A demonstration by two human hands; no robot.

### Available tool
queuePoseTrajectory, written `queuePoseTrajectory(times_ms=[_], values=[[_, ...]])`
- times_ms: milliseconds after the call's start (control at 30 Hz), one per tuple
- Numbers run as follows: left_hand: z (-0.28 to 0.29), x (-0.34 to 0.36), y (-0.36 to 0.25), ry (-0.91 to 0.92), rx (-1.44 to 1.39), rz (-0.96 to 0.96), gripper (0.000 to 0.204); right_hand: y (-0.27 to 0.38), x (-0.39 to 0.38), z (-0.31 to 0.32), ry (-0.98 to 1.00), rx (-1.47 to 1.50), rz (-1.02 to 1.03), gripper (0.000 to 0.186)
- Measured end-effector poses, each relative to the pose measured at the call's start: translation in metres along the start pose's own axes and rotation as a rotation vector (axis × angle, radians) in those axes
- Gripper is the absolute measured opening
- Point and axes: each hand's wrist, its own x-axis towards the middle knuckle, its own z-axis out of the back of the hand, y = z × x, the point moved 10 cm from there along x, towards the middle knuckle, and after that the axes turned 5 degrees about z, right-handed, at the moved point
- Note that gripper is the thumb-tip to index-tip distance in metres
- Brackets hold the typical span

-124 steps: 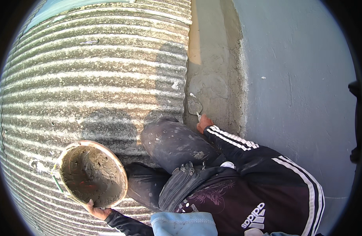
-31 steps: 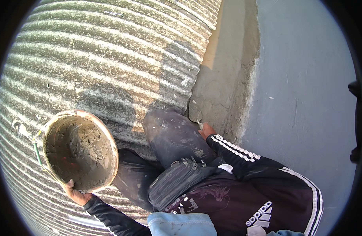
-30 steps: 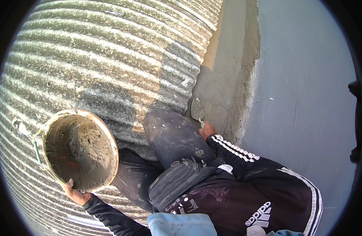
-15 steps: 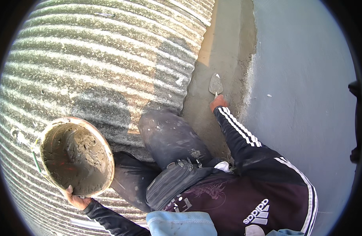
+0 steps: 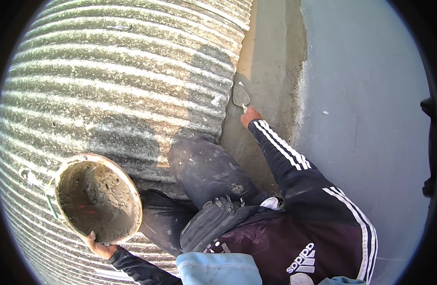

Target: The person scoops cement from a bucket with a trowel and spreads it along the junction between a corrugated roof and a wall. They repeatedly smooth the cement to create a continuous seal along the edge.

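My right hand (image 5: 251,116) is closed round the handle of a small pointed trowel (image 5: 240,95). The trowel's blade lies over the wet grey mortar strip (image 5: 268,71), close to the edge of the corrugated sheets. At the lower left my left hand (image 5: 101,246) grips the near rim of a bucket (image 5: 133,192), thumb over the inside. Wet mortar (image 5: 102,209) coats the bucket's walls and covers its bottom. The bucket is tilted toward me above the corrugated roof.
Corrugated roof sheets (image 5: 114,85) fill the left side, their wavy edge bordering the mortar strip. A smooth grey wall (image 5: 365,104) runs along the right. My bent knee (image 5: 204,161) rests beside the strip, and a black waist bag (image 5: 206,225) hangs at my front.
The trowel and my right hand have swept left across the mortar, from its middle to the roof edge. In the picture the bucket sits slightly lower and farther right.
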Motion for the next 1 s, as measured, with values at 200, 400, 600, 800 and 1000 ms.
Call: queuePoseTrajectory(times_ms=[200,400,600,800,1000], values=[[0.007,0.004,0.001,-0.039,0.043,0.007,0.064,-0.001,0.034,-0.006,-0.008,-0.099,-0.016,0.044],[0.000,0.000,0.001,0.028,-0.021,0.022,0.061,-0.001,0.055,0.024,0.118,0.002,-0.070,0.045],[-0.004,-0.003,0.003,0.002,-0.048,0.008,0.063,-0.004,-0.035,-0.040,0.157,-0.026,0.049,0.041],[-0.005,0.000,0.009,0.036,-0.081,0.056,0.055,-0.052,-0.150,-0.083,0.315,-0.123,0.059,0.047],[-0.016,-0.003,0.006,0.073,-0.080,0.002,0.057,-0.056,-0.080,-0.035,0.020,0.273,-0.164,0.042]])
